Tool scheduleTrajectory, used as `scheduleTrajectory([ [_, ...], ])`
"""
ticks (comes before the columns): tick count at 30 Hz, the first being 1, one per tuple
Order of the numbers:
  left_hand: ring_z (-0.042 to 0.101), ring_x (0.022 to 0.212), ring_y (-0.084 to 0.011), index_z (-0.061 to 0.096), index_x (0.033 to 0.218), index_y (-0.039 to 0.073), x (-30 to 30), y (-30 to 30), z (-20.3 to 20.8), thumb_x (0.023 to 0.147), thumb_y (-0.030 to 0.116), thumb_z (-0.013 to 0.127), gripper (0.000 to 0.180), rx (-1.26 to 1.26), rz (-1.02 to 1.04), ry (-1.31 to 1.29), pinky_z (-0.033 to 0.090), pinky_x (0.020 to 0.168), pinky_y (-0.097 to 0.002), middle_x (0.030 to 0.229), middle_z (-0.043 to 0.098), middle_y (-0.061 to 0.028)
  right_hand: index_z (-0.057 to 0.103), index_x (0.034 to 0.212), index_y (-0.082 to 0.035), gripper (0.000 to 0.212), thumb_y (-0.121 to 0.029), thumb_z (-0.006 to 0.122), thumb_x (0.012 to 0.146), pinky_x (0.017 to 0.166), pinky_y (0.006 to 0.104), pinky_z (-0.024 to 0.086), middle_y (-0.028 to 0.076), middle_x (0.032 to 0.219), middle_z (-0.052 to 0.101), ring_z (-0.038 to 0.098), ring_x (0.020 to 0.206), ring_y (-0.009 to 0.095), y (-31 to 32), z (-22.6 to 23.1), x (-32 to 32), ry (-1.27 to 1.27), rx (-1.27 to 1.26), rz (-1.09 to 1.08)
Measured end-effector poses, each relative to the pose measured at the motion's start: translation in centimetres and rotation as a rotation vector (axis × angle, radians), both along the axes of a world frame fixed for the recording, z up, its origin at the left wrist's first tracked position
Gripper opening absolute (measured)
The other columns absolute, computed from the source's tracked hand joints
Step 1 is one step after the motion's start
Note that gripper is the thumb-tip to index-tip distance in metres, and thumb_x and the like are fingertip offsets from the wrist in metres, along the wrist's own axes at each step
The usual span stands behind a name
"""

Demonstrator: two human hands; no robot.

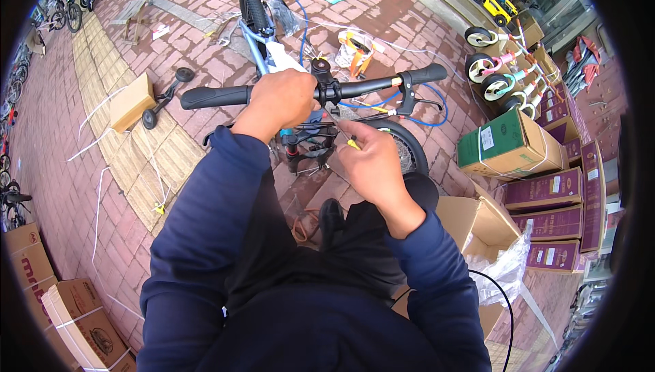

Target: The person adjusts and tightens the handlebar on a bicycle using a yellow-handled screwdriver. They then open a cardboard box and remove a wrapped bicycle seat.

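A small bicycle stands in front of me, its black handlebar (pixel 365 87) running crosswise with rubber grips at both ends. My left hand (pixel 283 99) is closed over the bar just left of the stem (pixel 327 91); its fingertips are hidden. Below the stem, my right hand (pixel 372 164) is closed round what looks like a screwdriver (pixel 353 144), with a bit of yellow and dark handle showing. Its thin shaft points up toward the stem; I cannot tell whether the tip touches. A brake lever (pixel 409 106) hangs from the bar's right side. The blue frame (pixel 254 48) extends away from me.
Stabiliser wheels (pixel 164 99) lie beside a small carton (pixel 132 102) at left. An opened carton (pixel 477 225) with plastic wrap is by my right leg. Stacked boxes (pixel 546 191) and balance bikes (pixel 498 75) line the right. A blue cable (pixel 300 13) crosses the brick paving.
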State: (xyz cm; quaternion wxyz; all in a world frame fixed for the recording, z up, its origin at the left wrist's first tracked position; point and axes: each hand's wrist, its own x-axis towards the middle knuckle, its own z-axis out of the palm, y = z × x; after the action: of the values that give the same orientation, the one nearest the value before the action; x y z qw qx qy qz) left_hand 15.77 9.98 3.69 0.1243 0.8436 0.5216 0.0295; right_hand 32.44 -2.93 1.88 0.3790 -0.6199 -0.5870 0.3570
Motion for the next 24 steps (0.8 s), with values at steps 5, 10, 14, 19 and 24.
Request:
scheduleTrajectory([
  [5,0.077,0.103,-0.0366,0.078,0.107,0.006,0.0,-0.2,0.1,0.094,0.033,0.079,0.030,0.034,-0.004,-0.012,0.061,0.089,-0.0491,0.105,0.079,-0.0171,0.055,0.149,0.002,0.051,-0.012,0.068,0.102,0.057,0.0235,0.037,-0.004,0.081,0.053,0.044,0.061,0.004,-1.8,-3.1,-0.6,1.192,-0.342,-0.165],
  [10,0.077,0.103,-0.0364,0.078,0.107,0.006,-0.2,-0.3,0.2,0.093,0.033,0.078,0.030,0.058,-0.014,-0.030,0.060,0.089,-0.0488,0.105,0.079,-0.0172,0.055,0.147,0.003,0.066,-0.031,0.080,0.097,0.067,0.0353,0.056,0.010,0.106,0.066,0.066,0.079,0.022,-2.4,-3.4,0.2,-0.307,0.289,0.002],
  [14,0.077,0.102,-0.0366,0.078,0.107,0.006,-0.3,-0.3,0.1,0.093,0.033,0.078,0.030,0.051,-0.003,-0.039,0.060,0.089,-0.0488,0.105,0.079,-0.0173,0.071,0.124,0.003,0.049,-0.025,0.080,0.084,0.069,0.0393,0.057,0.018,0.132,0.064,0.066,0.085,0.028,-2.4,-2.2,2.2,-0.941,0.619,0.366],
  [19,0.077,0.101,-0.0370,0.078,0.106,0.006,-0.2,-0.2,0.1,0.092,0.033,0.079,0.030,0.054,-0.009,-0.035,0.061,0.088,-0.0491,0.104,0.079,-0.0174,0.075,0.085,-0.006,0.017,-0.021,0.072,0.079,0.069,0.0371,0.055,0.018,0.121,0.069,0.061,0.084,0.024,-2.3,-1.5,2.0,-1.509,0.768,0.605],
  [24,0.077,0.100,-0.0377,0.079,0.105,0.006,-0.2,-0.2,0.0,0.092,0.032,0.079,0.029,0.059,-0.011,-0.050,0.061,0.087,-0.0496,0.103,0.079,-0.0181,0.076,0.077,-0.007,0.017,-0.024,0.074,0.079,0.058,0.0372,0.049,0.009,0.082,0.067,0.066,0.073,0.022,0.2,-0.9,1.9,-1.329,0.556,0.694],
])
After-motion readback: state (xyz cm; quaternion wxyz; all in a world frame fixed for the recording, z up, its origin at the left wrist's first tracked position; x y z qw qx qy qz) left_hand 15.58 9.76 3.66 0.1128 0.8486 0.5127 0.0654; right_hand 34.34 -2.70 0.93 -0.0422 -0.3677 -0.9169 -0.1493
